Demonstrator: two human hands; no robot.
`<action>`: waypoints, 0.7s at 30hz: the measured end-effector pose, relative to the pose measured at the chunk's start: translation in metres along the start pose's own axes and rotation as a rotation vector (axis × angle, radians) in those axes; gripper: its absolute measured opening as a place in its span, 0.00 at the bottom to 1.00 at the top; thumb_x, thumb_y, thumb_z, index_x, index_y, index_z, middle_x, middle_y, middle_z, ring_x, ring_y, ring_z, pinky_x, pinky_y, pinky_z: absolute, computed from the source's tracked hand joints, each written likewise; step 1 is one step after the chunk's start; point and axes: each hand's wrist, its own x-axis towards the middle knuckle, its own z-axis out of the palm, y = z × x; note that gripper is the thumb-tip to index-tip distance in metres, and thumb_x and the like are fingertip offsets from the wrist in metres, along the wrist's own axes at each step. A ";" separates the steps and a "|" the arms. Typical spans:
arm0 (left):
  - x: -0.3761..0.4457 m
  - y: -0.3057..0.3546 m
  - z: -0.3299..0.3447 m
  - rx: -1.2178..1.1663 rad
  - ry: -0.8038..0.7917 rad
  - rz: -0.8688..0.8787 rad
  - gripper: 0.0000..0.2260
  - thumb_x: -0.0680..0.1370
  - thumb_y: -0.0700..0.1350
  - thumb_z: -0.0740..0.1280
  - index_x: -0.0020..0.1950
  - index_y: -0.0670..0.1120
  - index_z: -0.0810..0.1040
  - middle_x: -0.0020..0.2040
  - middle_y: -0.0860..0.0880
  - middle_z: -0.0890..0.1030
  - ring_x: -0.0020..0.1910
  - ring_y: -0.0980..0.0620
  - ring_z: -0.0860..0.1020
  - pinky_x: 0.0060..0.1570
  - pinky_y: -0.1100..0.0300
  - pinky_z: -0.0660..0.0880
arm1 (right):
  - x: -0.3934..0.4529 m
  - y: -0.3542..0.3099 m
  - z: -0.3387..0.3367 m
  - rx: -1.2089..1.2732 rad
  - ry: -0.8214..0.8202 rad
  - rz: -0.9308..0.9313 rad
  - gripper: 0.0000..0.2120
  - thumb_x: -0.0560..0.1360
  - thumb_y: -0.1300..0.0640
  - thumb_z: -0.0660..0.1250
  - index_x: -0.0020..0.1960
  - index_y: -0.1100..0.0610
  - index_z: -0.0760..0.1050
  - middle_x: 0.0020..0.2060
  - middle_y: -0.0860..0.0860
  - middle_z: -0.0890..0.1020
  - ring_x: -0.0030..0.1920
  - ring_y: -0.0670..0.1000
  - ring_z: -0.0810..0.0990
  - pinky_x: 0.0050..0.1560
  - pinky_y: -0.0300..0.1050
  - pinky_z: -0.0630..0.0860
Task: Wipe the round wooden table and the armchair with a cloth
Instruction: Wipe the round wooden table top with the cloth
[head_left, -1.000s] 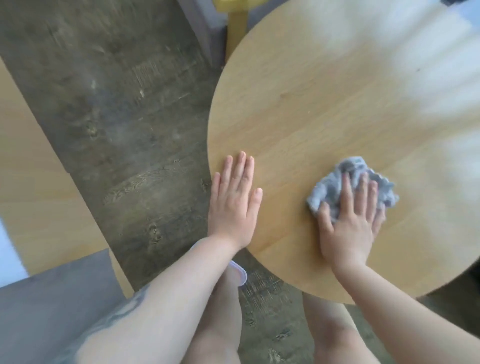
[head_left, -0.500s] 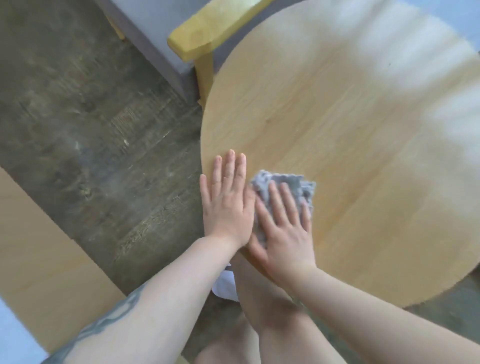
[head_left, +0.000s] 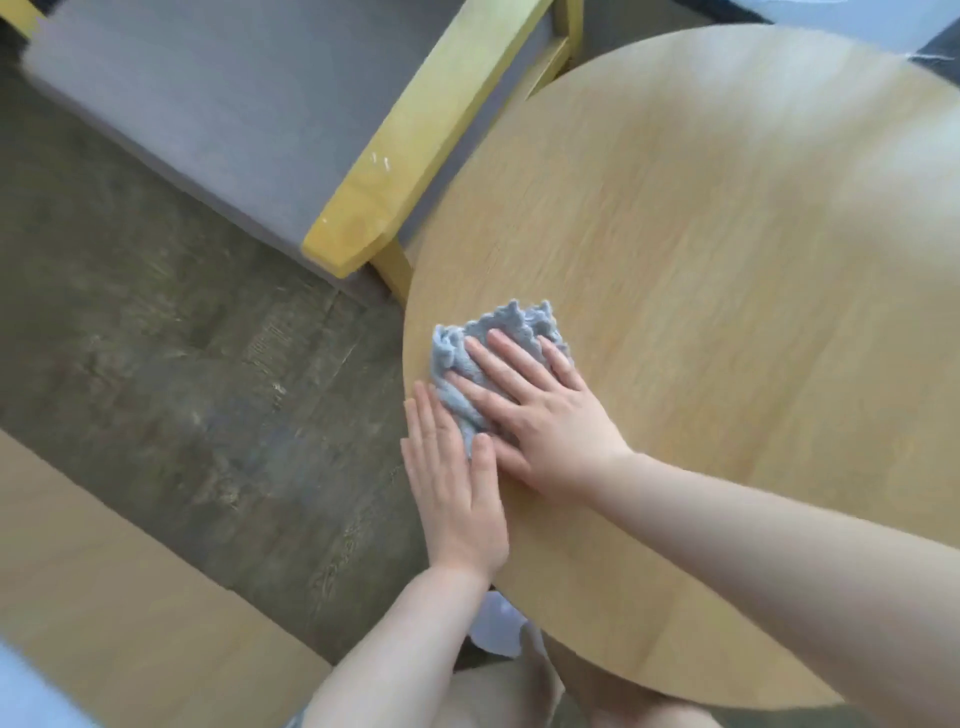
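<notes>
Armchair (head_left: 218, 119), grey-cushioned with a yellow wooden armrest, fills the upper left of the frame, just beside the round table (head_left: 727, 312) that takes up the centre and right. Left of centre, at the table's near-left edge, the left hand (head_left: 454, 478) lies flat with fingers straight and together, its thumb touching the cloth (head_left: 467, 358), while the right hand (head_left: 540, 415) presses down on that cloth with fingers spread. Cloth looks soft, light and crumpled, likely to bunch under a push, so a broad flat palm on top probably controls it best.
</notes>
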 end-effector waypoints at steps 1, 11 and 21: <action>0.000 -0.001 -0.002 -0.050 0.001 -0.009 0.26 0.79 0.59 0.41 0.76 0.53 0.39 0.77 0.59 0.39 0.75 0.62 0.37 0.74 0.59 0.36 | 0.007 0.018 -0.006 -0.008 -0.061 -0.191 0.27 0.78 0.43 0.54 0.76 0.46 0.60 0.76 0.49 0.59 0.77 0.51 0.54 0.75 0.55 0.48; 0.065 0.009 -0.018 0.387 -0.235 0.285 0.32 0.78 0.62 0.31 0.78 0.46 0.41 0.78 0.51 0.37 0.76 0.56 0.34 0.73 0.55 0.31 | 0.070 0.046 -0.022 0.055 0.102 0.456 0.28 0.77 0.43 0.53 0.76 0.43 0.58 0.77 0.48 0.56 0.78 0.50 0.50 0.75 0.54 0.44; 0.121 -0.003 -0.090 0.494 -0.729 0.671 0.28 0.82 0.54 0.48 0.79 0.46 0.46 0.79 0.52 0.39 0.76 0.57 0.36 0.74 0.60 0.35 | 0.050 -0.050 0.009 0.102 0.247 1.222 0.31 0.76 0.41 0.50 0.77 0.46 0.53 0.78 0.52 0.52 0.77 0.52 0.48 0.73 0.61 0.45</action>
